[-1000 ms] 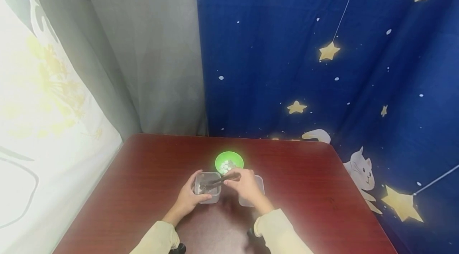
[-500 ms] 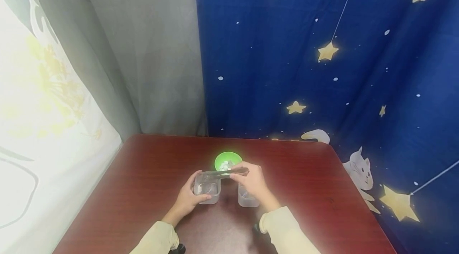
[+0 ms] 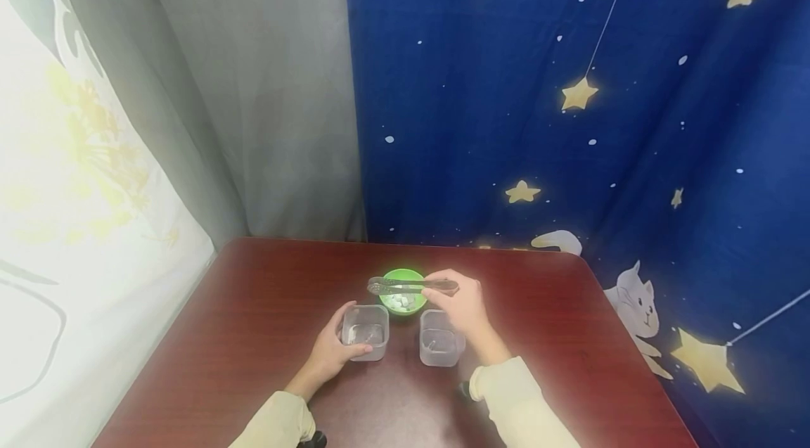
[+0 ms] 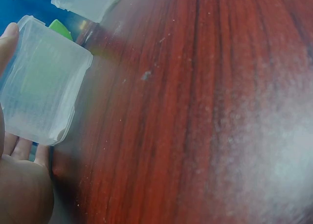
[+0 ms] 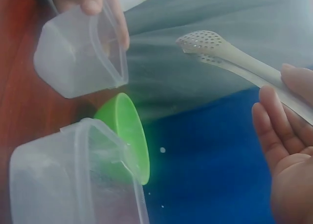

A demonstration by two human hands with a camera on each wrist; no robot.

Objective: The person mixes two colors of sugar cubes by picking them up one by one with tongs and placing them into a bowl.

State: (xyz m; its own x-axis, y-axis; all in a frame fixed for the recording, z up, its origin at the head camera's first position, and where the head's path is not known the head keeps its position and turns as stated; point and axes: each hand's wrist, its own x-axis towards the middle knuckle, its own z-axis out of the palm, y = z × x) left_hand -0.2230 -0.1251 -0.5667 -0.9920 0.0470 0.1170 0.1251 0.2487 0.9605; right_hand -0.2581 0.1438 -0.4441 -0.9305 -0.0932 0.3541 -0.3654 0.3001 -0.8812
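My left hand (image 3: 332,349) grips a clear plastic container (image 3: 377,352) by its left side, thumb along the front. In the left wrist view the container (image 4: 46,82) stands close on the wood. A pair of metal tongs (image 3: 405,286) is pinched in my right hand (image 3: 460,302), held level across the green bowl (image 3: 384,302). Several small white pieces (image 3: 403,303) lie in that bowl. The perforated tong heads point left and sit near each other in the right wrist view, where the tongs (image 5: 244,62) are clear of both containers.
A second clear container (image 3: 441,353) stands right of the first, below my right wrist. The red-brown table (image 3: 285,293) reaches back to a grey curtain (image 3: 297,117) and a blue curtain (image 3: 455,117) with stars.
The right hand has lifted the tongs out of the left container and moved them back and right, over the green bowl. The left hand stays on its container.
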